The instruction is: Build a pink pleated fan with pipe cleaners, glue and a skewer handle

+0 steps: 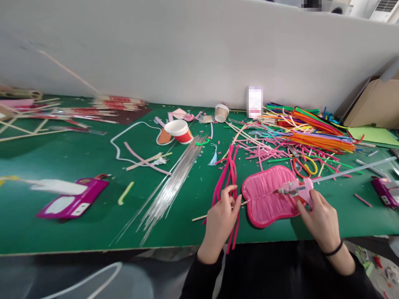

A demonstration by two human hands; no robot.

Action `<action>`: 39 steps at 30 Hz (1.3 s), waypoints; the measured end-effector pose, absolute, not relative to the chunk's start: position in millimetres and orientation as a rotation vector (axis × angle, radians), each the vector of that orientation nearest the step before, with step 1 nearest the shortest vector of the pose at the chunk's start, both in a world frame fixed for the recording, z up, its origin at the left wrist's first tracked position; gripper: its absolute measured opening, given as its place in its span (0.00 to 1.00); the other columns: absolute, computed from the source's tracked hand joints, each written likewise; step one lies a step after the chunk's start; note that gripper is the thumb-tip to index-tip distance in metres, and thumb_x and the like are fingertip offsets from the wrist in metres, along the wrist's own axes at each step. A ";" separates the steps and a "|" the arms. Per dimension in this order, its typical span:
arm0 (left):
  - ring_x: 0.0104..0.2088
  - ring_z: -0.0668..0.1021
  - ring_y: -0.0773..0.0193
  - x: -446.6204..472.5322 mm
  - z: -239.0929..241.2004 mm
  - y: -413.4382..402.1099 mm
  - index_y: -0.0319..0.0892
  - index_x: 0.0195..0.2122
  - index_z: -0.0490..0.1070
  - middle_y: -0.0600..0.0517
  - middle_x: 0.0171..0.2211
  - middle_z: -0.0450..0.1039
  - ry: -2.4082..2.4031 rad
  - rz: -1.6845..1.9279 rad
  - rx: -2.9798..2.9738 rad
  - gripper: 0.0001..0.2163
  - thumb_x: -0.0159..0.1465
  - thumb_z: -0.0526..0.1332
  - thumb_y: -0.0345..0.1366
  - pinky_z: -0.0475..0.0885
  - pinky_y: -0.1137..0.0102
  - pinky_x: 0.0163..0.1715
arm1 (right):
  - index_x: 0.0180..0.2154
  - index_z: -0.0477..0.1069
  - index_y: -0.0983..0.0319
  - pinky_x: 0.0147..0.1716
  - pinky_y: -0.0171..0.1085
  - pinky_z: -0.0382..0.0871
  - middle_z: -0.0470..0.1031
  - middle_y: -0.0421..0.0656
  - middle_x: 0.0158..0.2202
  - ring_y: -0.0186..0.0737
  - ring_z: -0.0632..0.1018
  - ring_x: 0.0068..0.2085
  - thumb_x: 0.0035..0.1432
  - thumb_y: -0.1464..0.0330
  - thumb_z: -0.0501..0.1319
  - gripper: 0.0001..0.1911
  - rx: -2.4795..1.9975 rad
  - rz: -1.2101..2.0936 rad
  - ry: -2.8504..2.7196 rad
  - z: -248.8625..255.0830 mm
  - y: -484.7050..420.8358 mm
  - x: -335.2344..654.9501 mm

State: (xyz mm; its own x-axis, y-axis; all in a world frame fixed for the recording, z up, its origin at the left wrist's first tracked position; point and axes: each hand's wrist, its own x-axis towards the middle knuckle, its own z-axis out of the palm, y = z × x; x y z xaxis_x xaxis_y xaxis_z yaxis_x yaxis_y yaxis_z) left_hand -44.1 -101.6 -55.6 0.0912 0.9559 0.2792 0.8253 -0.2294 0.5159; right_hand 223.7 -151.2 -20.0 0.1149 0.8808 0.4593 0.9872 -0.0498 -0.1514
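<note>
A pink fan-shaped panel [264, 207] with a darker pink rim lies in front of me on the green table. Its thin wooden stick [199, 218] sticks out to the left, and my left hand [221, 216] pinches it near the panel. In my right hand [322, 218] is a pink hot glue gun [302, 189] with a long clear glue stick [355, 169] running out of its back. The nozzle points left, over the panel's middle line; whether it touches is unclear. Dark pink pipe cleaners [230, 166] lie beside and partly under my left hand.
Red-handled scissors [301, 168] and piles of coloured pipe cleaners [324, 141] lie behind the panel. Thin clear rods [170, 189], a paper bowl [179, 131] and a paper cup [221, 113] stand or lie leftward. A purple box [76, 197] is far left; a cardboard box [374, 101] is right.
</note>
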 end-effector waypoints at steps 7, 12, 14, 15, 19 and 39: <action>0.22 0.80 0.61 -44.5 -56.4 -100.8 0.42 0.52 0.61 0.59 0.20 0.71 1.782 0.857 2.151 0.13 0.71 0.52 0.43 0.63 0.73 0.21 | 0.31 0.62 0.59 0.21 0.32 0.52 0.72 0.41 0.25 0.37 0.72 0.22 0.63 0.50 0.54 0.19 -2.091 -0.335 -1.739 -17.4 -145.3 223.5; 0.21 0.79 0.61 -44.7 -58.2 -100.9 0.43 0.52 0.61 0.60 0.20 0.70 1.766 0.897 2.190 0.13 0.72 0.51 0.43 0.63 0.73 0.20 | 0.31 0.61 0.59 0.21 0.32 0.51 0.73 0.41 0.26 0.37 0.72 0.22 0.62 0.54 0.55 0.16 -2.122 -0.283 -1.757 -22.3 -145.7 219.5; 0.20 0.79 0.61 -45.0 -58.4 -101.1 0.42 0.52 0.61 0.59 0.20 0.71 1.770 0.903 2.202 0.13 0.72 0.51 0.43 0.62 0.73 0.20 | 0.32 0.62 0.59 0.21 0.33 0.49 0.74 0.41 0.26 0.36 0.71 0.22 0.61 0.53 0.56 0.16 -2.148 -0.262 -1.753 -24.4 -146.1 219.0; 0.20 0.79 0.62 -45.1 -58.4 -101.2 0.42 0.52 0.62 0.59 0.20 0.71 1.771 0.904 2.211 0.13 0.72 0.51 0.43 0.62 0.73 0.20 | 0.32 0.62 0.59 0.21 0.33 0.49 0.74 0.41 0.26 0.36 0.71 0.22 0.61 0.54 0.57 0.16 -2.148 -0.252 -1.756 -25.5 -146.3 219.2; 0.21 0.79 0.62 -44.9 -58.9 -100.8 0.42 0.52 0.61 0.59 0.20 0.71 1.760 0.907 2.239 0.12 0.72 0.51 0.42 0.62 0.73 0.20 | 0.34 0.64 0.60 0.21 0.32 0.49 0.74 0.41 0.27 0.37 0.71 0.22 0.63 0.56 0.55 0.13 -2.087 -0.256 -1.789 -30.0 -146.7 221.4; 0.20 0.78 0.63 -44.5 -59.4 -100.1 0.41 0.52 0.62 0.59 0.20 0.71 1.755 0.912 2.248 0.12 0.73 0.51 0.42 0.60 0.74 0.18 | 0.31 0.60 0.60 0.21 0.32 0.48 0.70 0.40 0.25 0.33 0.67 0.20 0.64 0.62 0.54 0.10 -2.014 -0.300 -1.801 -36.0 -147.8 223.2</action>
